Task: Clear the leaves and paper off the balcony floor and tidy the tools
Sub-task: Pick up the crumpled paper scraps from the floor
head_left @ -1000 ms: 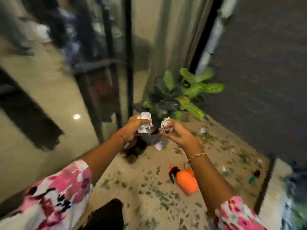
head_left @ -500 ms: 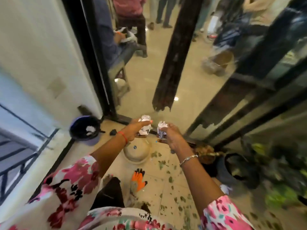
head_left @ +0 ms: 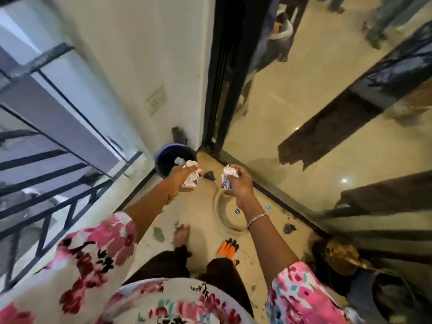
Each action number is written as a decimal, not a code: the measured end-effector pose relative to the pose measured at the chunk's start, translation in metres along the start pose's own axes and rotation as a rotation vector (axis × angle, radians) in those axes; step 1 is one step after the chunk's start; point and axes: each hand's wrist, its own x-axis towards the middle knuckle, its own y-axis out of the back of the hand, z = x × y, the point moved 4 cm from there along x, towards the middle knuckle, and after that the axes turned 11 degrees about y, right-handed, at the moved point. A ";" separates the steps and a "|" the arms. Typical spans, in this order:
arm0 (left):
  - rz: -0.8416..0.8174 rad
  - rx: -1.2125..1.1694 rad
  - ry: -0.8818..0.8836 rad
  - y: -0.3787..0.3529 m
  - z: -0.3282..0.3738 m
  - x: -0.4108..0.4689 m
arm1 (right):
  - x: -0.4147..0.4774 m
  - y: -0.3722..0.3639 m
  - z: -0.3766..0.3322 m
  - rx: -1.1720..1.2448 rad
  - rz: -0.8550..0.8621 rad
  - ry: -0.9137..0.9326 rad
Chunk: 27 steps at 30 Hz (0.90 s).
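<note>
Top: I see a white blouse [head_left: 175, 302] printed with pink, red and black flowers and touches of teal.
Sleeves: the left sleeve [head_left: 88, 253] and right sleeve [head_left: 304, 293] are loose, carry the same print, and end partway along the forearms.
Left wrist: a thin red thread [head_left: 164, 191] sits behind the left hand [head_left: 181, 174].
Right wrist: a silver chain bracelet [head_left: 257, 218] sits behind the right hand [head_left: 242, 186].
Legs: dark trousers [head_left: 163, 265]; on my feed the hem looks frilled.
Foot: one bare foot [head_left: 181, 236].

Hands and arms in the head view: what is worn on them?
The left sleeve and right sleeve are loose and white with pink and red flowers and black sprigs; the right one has teal too. A thin red thread circles the left wrist, a silver chain bracelet the right. The left hand and right hand wear no gloves.
</note>
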 end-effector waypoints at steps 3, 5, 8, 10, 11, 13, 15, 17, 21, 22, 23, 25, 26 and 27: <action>0.074 -0.002 0.040 0.032 0.023 0.027 | 0.031 -0.042 0.003 -0.097 -0.043 0.056; 0.075 -0.073 0.084 0.043 0.035 0.049 | 0.056 -0.069 0.012 -0.169 -0.077 0.053; 0.127 -0.075 0.106 0.055 0.040 0.097 | 0.103 -0.103 0.036 -0.305 -0.138 0.073; 0.165 -0.084 0.121 0.067 0.037 0.141 | 0.136 -0.127 0.058 -0.338 -0.224 0.111; 0.170 -0.107 0.136 0.074 0.031 0.166 | 0.152 -0.140 0.070 -0.355 -0.287 0.158; 0.187 -0.164 0.167 0.084 0.019 0.213 | 0.182 -0.163 0.096 -0.427 -0.379 0.245; 0.230 -0.152 0.191 0.093 0.006 0.256 | 0.212 -0.183 0.130 -0.489 -0.439 0.275; 0.264 -0.135 0.183 0.099 -0.004 0.290 | 0.236 -0.202 0.157 -0.548 -0.479 0.272; 0.254 -0.211 0.211 0.104 -0.003 0.322 | 0.272 -0.233 0.186 -0.560 -0.507 0.118; 0.242 -0.229 0.208 0.103 0.000 0.325 | 0.275 -0.238 0.189 -0.558 -0.514 0.081; 0.245 -0.253 0.200 0.104 0.003 0.329 | 0.280 -0.243 0.194 -0.560 -0.518 0.061; 0.301 -0.303 0.160 0.108 0.004 0.332 | 0.284 -0.250 0.198 -0.604 -0.522 0.026; 0.333 -0.315 0.148 0.110 0.005 0.330 | 0.283 -0.252 0.198 -0.635 -0.534 0.017; 0.349 -0.313 0.142 0.112 0.006 0.327 | 0.283 -0.253 0.197 -0.661 -0.553 0.024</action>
